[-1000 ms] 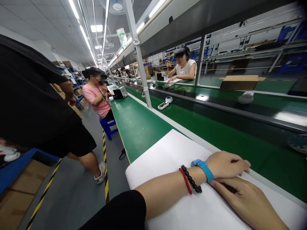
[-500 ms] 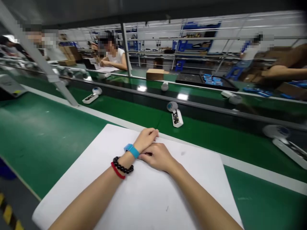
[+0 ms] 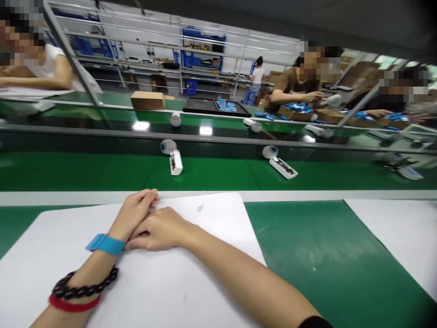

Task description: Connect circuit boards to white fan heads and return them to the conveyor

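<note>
My left hand [image 3: 134,213] rests on the white sheet [image 3: 205,273], its fingers curled together and touching my right hand. A blue band, black beads and a red band circle the left wrist. My right hand [image 3: 160,229] lies against the left one with its fingers bent. No object shows in either hand, though the inner fingers are partly hidden. Beyond the sheet, on the green belt [image 3: 218,173], lie a white device with a round head and open handle [image 3: 175,163] and a similar device [image 3: 283,168] to its right.
Another device [image 3: 409,173] lies at the far right of the belt. Behind it are a cardboard box [image 3: 147,100], a black tray [image 3: 201,105] with blue parts and several seated people. Slanted metal posts rise on both sides. A second white sheet [image 3: 403,223] lies at right.
The view has turned to the right, bringing in more people and the second sheet. Both hands stay together on the white sheet and appear further left.
</note>
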Available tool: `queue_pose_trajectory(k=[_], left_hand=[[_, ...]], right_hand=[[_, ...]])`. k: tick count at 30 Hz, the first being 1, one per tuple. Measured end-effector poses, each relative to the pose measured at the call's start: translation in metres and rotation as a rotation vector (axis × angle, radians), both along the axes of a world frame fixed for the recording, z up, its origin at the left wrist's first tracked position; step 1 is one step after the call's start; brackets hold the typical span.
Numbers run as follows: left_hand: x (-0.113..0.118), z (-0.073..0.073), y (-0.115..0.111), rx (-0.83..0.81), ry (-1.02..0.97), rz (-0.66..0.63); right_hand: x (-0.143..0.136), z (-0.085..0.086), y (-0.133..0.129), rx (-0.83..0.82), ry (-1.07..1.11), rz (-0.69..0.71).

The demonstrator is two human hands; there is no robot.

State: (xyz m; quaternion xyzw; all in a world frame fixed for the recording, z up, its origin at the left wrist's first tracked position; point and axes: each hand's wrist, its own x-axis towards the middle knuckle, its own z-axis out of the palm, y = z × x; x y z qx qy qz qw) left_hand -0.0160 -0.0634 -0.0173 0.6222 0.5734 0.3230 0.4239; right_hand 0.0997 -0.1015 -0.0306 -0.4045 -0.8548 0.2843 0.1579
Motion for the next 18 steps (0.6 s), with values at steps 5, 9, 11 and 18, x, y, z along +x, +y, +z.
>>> queue_pose_trajectory(k=[5,9,11,18], left_hand=[[-0.0005,0.0065,-0.0021,-0.053,0.083,-0.013],[-0.0019,0.0035,0.0019,-0.057,0.111,0.014],[-0.0032,0.0015,0.0040,-0.055,0.113,0.024],[-0.0038,0.0032,0.0015,-0.047,0.096,-0.009]], right_hand=[[-0.0016,-0.0050,0.0057,-0.056,-0.005,0.019],[-0.0011,-0.0046,0.0075,-0.068,-0.021,0.036],[-0.0003,-0.0028,0.0080,-0.068,-0.023,0.045],[-0.0021,-0.0029,0.0094,-0.120,-0.043,0.045]])
